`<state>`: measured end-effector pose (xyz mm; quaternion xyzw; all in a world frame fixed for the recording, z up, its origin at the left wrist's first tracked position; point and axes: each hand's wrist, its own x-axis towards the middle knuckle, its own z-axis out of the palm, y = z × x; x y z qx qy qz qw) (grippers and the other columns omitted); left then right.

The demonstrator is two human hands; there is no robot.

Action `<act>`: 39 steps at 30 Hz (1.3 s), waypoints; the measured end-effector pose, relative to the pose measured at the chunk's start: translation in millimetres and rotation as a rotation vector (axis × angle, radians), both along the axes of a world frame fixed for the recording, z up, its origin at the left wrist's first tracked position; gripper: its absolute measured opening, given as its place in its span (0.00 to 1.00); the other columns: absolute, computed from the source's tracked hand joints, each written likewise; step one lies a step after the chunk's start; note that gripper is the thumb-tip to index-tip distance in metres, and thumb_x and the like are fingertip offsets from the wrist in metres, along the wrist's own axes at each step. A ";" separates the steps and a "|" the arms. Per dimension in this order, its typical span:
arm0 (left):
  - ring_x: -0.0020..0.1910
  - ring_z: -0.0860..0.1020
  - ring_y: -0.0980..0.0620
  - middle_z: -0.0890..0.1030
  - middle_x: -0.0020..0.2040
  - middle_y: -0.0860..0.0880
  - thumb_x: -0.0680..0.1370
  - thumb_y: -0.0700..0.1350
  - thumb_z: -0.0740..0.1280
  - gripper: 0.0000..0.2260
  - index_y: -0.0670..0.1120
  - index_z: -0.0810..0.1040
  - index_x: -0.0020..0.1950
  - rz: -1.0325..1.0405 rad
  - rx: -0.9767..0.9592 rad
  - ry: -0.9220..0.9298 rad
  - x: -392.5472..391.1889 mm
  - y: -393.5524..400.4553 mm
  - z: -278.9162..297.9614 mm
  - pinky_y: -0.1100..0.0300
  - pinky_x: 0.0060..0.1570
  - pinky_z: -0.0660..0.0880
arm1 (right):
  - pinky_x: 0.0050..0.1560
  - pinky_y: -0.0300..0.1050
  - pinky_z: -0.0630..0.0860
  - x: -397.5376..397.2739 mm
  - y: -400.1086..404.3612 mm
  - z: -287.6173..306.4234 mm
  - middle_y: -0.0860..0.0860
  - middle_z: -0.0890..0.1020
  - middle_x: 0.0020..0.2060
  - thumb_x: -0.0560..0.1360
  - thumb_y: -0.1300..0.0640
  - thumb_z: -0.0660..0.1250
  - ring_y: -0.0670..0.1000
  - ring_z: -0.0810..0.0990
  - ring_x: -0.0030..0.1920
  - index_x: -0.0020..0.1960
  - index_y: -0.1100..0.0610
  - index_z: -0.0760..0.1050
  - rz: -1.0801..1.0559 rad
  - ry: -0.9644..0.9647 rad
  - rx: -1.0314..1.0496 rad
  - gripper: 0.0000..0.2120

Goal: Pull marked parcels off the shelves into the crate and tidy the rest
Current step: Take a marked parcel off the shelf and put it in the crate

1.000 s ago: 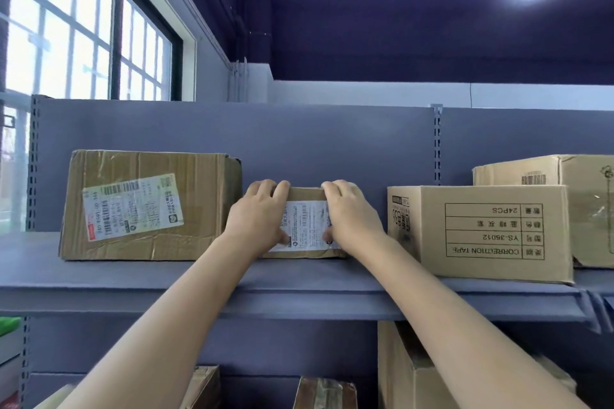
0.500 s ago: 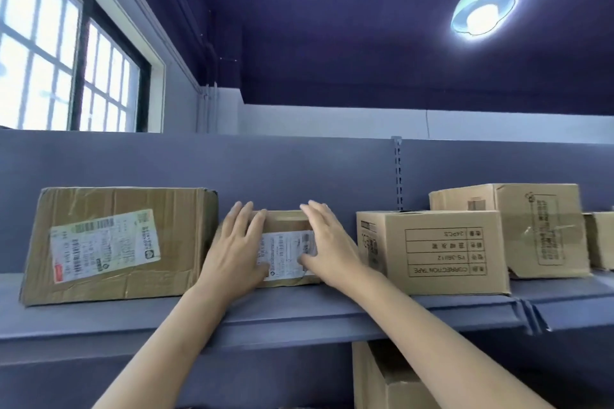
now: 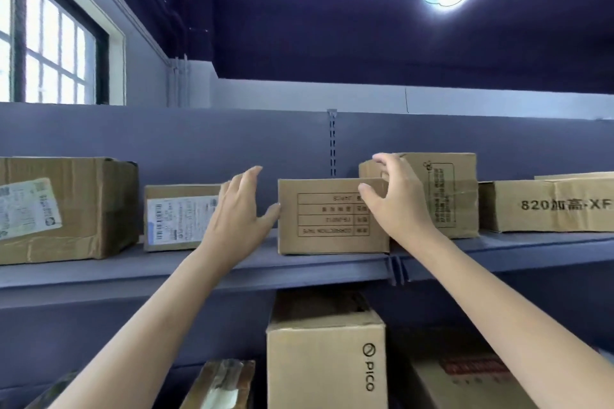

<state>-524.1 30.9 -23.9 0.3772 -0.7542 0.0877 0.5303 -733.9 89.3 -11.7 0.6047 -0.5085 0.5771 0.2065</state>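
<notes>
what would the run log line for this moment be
phase: reaching | left hand: open, thumb at printed box left edge | right hand: open, at its right corner | box on shelf

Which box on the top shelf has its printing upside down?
The correction tape box between the two hands: its printed table reads inverted. The small labelled parcel on its left carries a white sticker instead.

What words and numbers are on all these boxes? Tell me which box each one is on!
"820", two Chinese characters, then "·XF": far-right box, cut off by the picture's edge.
"PICO", reading sideways: lower box.
"CORRECTION TAPE", upside down and faint: table box between the hands; its other rows are too blurred.
Sticker on small box: barcode, text too small.
Sticker on big left box: too small.
Print on back box: blurred.
</notes>
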 end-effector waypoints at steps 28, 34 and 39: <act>0.63 0.69 0.56 0.69 0.57 0.62 0.66 0.32 0.74 0.40 0.48 0.59 0.73 -0.459 -0.083 0.143 -31.3 126.1 55.1 0.51 0.64 0.72 | 0.68 0.44 0.57 -37.9 110.2 41.9 0.50 0.41 0.75 0.62 0.53 0.78 0.49 0.49 0.74 0.76 0.51 0.38 0.195 0.140 0.273 0.58; 0.67 0.67 0.56 0.71 0.66 0.54 0.71 0.41 0.73 0.38 0.49 0.55 0.74 -0.391 -0.021 0.177 -26.7 118.1 53.5 0.50 0.66 0.68 | 0.51 0.33 0.66 -36.8 109.4 32.2 0.48 0.63 0.63 0.60 0.51 0.78 0.44 0.63 0.59 0.71 0.51 0.57 0.186 0.050 0.054 0.46; 0.73 0.58 0.48 0.58 0.75 0.47 0.71 0.47 0.74 0.43 0.49 0.48 0.76 -0.202 0.171 0.264 -7.8 97.8 37.4 0.45 0.70 0.62 | 0.56 0.50 0.77 -57.4 106.4 14.0 0.50 0.76 0.59 0.58 0.50 0.77 0.51 0.76 0.59 0.65 0.57 0.66 0.636 -0.547 0.121 0.39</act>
